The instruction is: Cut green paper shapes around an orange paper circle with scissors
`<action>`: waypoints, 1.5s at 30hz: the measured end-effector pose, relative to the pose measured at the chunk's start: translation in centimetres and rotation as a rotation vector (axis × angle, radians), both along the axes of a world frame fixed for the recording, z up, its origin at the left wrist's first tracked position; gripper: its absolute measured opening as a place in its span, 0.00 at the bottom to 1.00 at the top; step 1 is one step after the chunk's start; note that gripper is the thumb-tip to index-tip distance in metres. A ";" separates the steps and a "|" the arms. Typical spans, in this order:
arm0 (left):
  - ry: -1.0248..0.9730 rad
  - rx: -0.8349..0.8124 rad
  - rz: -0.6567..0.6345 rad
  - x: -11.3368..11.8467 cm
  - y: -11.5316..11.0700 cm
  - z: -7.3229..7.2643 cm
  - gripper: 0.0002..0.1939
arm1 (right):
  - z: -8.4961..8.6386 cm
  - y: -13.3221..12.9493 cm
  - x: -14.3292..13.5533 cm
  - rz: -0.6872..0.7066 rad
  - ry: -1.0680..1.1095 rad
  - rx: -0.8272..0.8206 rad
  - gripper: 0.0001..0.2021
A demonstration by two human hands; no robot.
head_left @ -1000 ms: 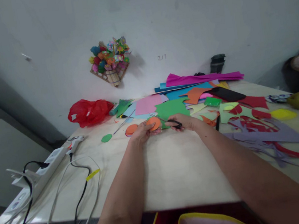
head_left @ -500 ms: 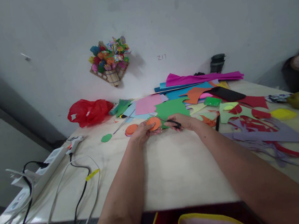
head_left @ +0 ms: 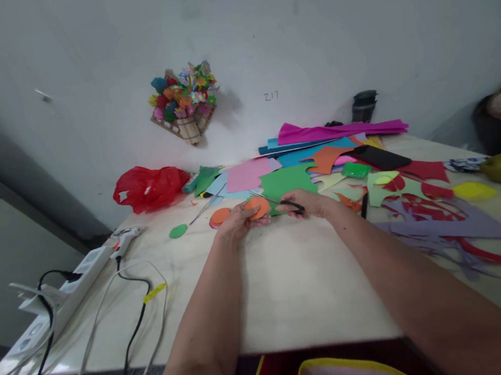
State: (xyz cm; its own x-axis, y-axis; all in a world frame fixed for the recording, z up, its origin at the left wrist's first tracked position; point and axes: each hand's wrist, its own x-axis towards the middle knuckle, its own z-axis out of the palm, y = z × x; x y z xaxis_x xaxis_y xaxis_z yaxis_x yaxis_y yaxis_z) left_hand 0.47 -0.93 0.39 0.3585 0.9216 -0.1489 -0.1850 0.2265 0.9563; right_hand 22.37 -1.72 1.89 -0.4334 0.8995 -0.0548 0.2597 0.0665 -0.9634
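Note:
Pinched in my left hand (head_left: 236, 221) is an orange paper circle (head_left: 258, 207). My right hand (head_left: 303, 202) is closed round the black handles of a pair of scissors (head_left: 292, 206); the metal blades point up and left, behind the orange circle. Another orange circle (head_left: 220, 217) lies on the table just left of my left hand, over something darker at its edge. A green circle (head_left: 178, 231) rests farther left. Behind my hands is a green sheet (head_left: 289, 181) with curved pieces cut from its edge.
A red plastic bag (head_left: 151, 187) sits at the back left. A power strip (head_left: 68, 297) and cables run along the left side. Purple and red paper scraps (head_left: 457, 215) spread over the right. A paper flower bouquet (head_left: 186, 100) hangs on the wall.

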 end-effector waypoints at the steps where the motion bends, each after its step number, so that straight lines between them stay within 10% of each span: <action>1: 0.010 0.001 0.003 0.0 0.0 0.0 0.04 | 0.0 0.0 0.0 -0.002 -0.002 -0.002 0.18; 45: 0.029 0.013 -0.125 -1.3 0.5 -0.6 0.07 | 0.0 0.4 1.2 0.078 -0.066 0.012 0.14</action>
